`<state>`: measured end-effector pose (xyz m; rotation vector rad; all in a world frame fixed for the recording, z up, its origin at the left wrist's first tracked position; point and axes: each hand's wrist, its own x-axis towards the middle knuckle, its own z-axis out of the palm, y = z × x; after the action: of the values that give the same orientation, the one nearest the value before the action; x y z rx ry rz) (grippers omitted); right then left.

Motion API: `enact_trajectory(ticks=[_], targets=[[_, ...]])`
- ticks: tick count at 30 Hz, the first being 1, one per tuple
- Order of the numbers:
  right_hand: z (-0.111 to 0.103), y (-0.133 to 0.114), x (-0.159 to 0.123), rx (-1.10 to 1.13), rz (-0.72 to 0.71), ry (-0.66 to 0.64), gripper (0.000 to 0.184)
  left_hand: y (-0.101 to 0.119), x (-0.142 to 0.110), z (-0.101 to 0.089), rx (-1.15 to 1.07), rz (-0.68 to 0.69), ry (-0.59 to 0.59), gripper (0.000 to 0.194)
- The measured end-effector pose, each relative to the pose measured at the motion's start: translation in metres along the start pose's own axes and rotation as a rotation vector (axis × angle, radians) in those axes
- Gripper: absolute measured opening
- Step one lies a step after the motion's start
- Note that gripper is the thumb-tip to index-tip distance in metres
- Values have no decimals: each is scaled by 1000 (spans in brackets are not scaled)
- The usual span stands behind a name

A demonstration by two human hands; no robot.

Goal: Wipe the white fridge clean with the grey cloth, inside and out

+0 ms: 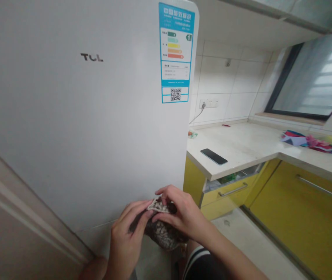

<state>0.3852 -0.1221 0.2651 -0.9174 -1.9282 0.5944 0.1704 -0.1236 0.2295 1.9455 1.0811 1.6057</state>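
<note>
Low in the middle of the head view, both hands hold a dark brown, soft-looking item with a pale mottled pattern [166, 235]. A pale edge runs along its top, like the rim of an opening; its exact kind cannot be made out. My left hand [127, 229] is closed on the left end of that edge, thumb against the fingers. My right hand [183, 210] grips the right side, its thumb below and its bent fingers above the rim. The lower part of the item hangs beneath my hands, in front of my legs.
A white fridge [110, 128] stands directly ahead. On the right, a white counter [241, 144] bears a phone [214, 156] and colourful cloths [314, 143]. Below it, a yellow drawer [230, 192] is partly pulled out, with green stuff inside.
</note>
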Motion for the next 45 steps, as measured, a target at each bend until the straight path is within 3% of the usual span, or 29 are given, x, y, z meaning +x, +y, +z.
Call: enact_trajectory(ticks=[5,12,15,19,25,34,41,45], targets=[[1,-2,-1,60,-102,79,39,-13,-3,-15,37,-26,-87,27],[-1,-3,-4,23,-137,-3,29,5,10,-35,170,201,-364,25],[-1,-3,-5,-34,-140,-58,22,7,14,-38,288,295,-402,26],[0,-4,-5,-29,-145,-21,21,6,14,-41,363,402,-402,27],[1,-8,-7,-69,-159,-91,14,3,17,-43,488,419,-467,28],[6,-5,-8,-66,-78,-57,25,-1,23,-45,468,360,-525,27],[9,-5,-8,78,-8,-79,1,-4,15,-43,411,300,-504,29],[14,-2,-8,91,-32,-92,6,-8,15,-43,408,271,-529,31]])
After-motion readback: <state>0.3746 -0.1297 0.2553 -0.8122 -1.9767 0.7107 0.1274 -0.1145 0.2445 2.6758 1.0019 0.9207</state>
